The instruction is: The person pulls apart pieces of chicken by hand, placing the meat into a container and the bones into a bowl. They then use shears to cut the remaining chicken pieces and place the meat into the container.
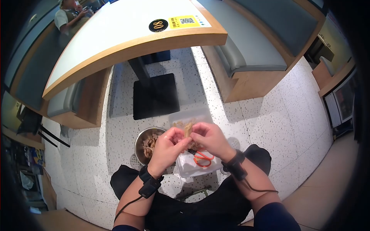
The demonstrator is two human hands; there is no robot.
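Note:
Both my left hand (171,145) and my right hand (210,140) are closed, fingertips pinching a pale tan food piece (188,130) between them. Its exact kind is too small to make out. Below my hands lies a translucent white plastic tub (185,169) with more pale pieces at its far end, partly hidden by my fingers. Orange-handled scissors (203,158) rest at the near end of the tub. To the left of the tub, a round steel bowl (137,144) holds brownish food pieces (148,146); my left hand and wrist overlap its right side in view.
A white table (115,29) with a wooden edge stands ahead on a black base (156,96). Padded benches flank it, one at right (254,54). A person (71,17) sits at the far left. Speckled floor tiles (269,119) surround me.

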